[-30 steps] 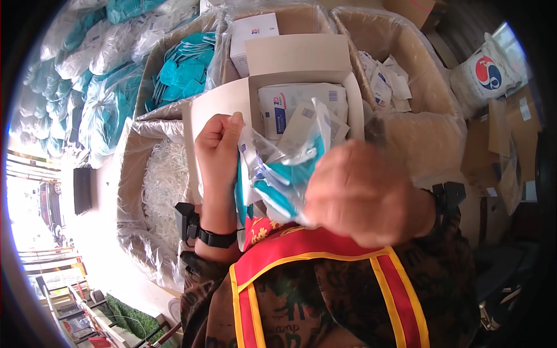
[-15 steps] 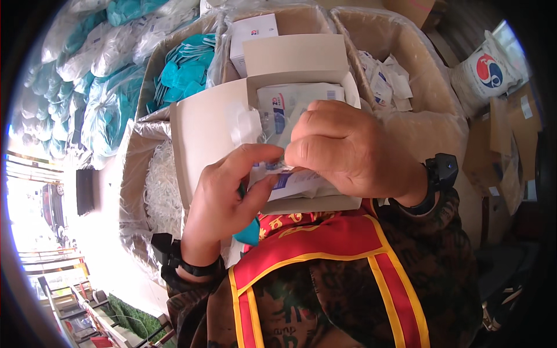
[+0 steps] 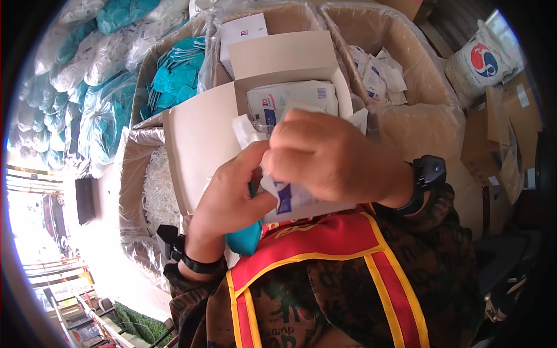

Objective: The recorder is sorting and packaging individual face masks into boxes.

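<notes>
My left hand [image 3: 229, 194] is closed, with a teal folded piece [image 3: 243, 238] held in its fingers and hanging below them. A white wrapper [image 3: 248, 129] with a torn-looking edge sticks up by its fingertips. My right hand [image 3: 325, 156] is curled into a pinch against the left fingertips and partly blurred; what it pinches is hidden. Both hands are above an open white carton [image 3: 200, 139] with raised flaps. Inside it lie white printed packets [image 3: 322, 95]. Another white packet with a blue mark [image 3: 296, 200] shows just under the hands.
Plastic-lined bins stand around the carton: teal folded pieces [image 3: 177, 75] at back left, white strands [image 3: 162, 191] at left, small white packets [image 3: 377, 75] at back right. A closed white box [image 3: 243, 35] stands behind. Filled bags [image 3: 104, 110] pile up far left; a white sack [image 3: 481, 64] stands right.
Both hands have shifted slightly left, and the right one has drawn closer over the left fingertips. More of the teal piece now shows below my left hand.
</notes>
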A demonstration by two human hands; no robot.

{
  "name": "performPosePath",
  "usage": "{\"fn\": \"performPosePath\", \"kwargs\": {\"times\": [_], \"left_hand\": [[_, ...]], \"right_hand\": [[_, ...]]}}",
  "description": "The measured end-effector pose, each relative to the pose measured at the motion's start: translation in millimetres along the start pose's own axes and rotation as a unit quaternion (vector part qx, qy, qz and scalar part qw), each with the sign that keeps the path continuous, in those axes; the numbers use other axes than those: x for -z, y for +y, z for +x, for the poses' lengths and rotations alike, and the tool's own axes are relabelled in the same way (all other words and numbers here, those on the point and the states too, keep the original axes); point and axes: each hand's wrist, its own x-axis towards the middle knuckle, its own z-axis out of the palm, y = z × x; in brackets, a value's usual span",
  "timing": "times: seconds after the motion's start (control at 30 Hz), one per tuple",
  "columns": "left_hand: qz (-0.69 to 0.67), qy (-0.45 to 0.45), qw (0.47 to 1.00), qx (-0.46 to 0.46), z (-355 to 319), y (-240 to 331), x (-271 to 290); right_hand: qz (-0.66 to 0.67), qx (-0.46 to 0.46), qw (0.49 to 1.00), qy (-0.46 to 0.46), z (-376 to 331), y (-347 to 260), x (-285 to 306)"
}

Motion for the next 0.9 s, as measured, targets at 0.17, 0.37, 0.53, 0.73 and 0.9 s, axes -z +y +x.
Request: {"fn": "performPosePath", "kwargs": {"times": [0.17, 0.37, 0.53, 0.73, 0.9], "left_hand": [[0.031, 0.010, 0.998, -0.061, 2.1, -2.0, -7.7], [-0.050, 0.099, 0.994, -0.008, -7.1, -3.8, -4.8], [-0.041, 0.158, 0.983, -0.087, -11.2, -14.4, 2.1], [-0.004, 0.164, 0.983, -0.085, 3.7, -4.0, -3.6], [-0.066, 0.168, 0.981, -0.069, 8.2, -7.0, -18.6]], "right_hand": [[0.003, 0.018, 1.000, -0.020, 0.6, -6.2, -4.6], [-0.036, -0.074, 0.996, 0.025, -20.2, 6.8, 11.6], [0.049, -0.229, 0.968, -0.094, -61.8, 13.9, 48.5], [0.040, -0.213, 0.975, 0.054, -55.5, 7.2, 48.5], [0.022, -0.205, 0.978, 0.010, -55.9, 3.2, 59.8]]}}
